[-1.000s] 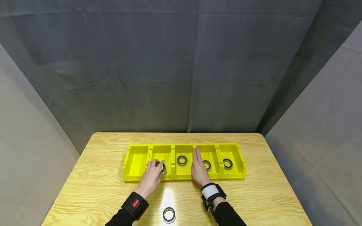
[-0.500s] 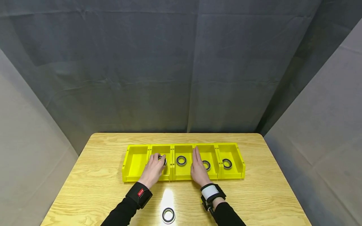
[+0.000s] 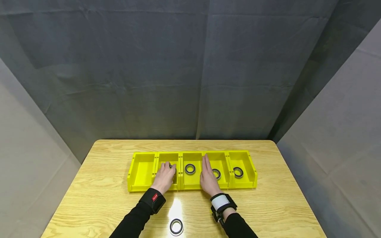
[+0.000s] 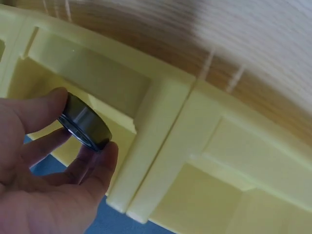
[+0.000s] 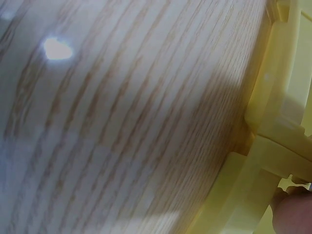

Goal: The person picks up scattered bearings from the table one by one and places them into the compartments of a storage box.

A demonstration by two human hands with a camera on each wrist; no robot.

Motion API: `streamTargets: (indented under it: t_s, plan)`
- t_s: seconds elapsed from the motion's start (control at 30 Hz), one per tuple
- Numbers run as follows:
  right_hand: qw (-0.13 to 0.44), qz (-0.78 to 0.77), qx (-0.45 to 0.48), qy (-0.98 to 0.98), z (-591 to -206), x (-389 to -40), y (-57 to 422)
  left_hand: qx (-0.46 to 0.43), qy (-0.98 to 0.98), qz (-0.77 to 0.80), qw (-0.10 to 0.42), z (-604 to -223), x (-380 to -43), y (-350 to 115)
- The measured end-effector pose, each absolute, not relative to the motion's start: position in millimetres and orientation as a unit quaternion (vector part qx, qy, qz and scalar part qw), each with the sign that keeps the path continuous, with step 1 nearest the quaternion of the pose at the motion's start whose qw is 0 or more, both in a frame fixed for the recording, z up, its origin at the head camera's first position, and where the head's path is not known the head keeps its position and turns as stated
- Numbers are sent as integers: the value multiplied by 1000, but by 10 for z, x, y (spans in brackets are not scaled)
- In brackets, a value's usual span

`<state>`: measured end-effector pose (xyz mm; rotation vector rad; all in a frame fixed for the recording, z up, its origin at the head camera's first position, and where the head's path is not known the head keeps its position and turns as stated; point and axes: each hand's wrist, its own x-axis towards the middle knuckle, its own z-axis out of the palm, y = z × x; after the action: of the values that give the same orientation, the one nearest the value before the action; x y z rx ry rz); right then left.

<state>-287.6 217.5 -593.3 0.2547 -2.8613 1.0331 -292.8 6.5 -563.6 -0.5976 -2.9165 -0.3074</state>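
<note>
My left hand (image 3: 164,177) reaches into the second compartment from the left of the yellow bin row (image 3: 142,189). Between its thumb and fingers it pinches a ball bearing (image 4: 85,121), a dark ring tilted on edge in the left wrist view. From above, the fingers hide most of this ring. My right hand (image 3: 209,178) lies with straight fingers along the divider between the third and fourth compartments. A bearing (image 3: 190,169) lies flat in the third compartment, another bearing (image 3: 217,174) sits in the fourth beside the right hand, partly covered, and one more bearing (image 3: 238,172) is in the rightmost.
A loose bearing (image 3: 176,227) lies on the wooden table (image 3: 268,211) near its front edge, between the forearms. Behind the table hangs a dark grey curtain (image 3: 148,82), with pale curtains (image 3: 29,148) at both sides.
My left hand has shifted slightly right and away from me within the second compartment, still pinching the bearing, which is now more hidden. The right hand stays in place.
</note>
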Motion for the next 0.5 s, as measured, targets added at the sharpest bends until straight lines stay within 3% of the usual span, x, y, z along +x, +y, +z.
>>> streamTargets:
  t_s: [0.5]
  plan:
    - [47,338,84,-936,-5934,-2878,2175,-160,-978,-130,13,-5752,-2950,112]
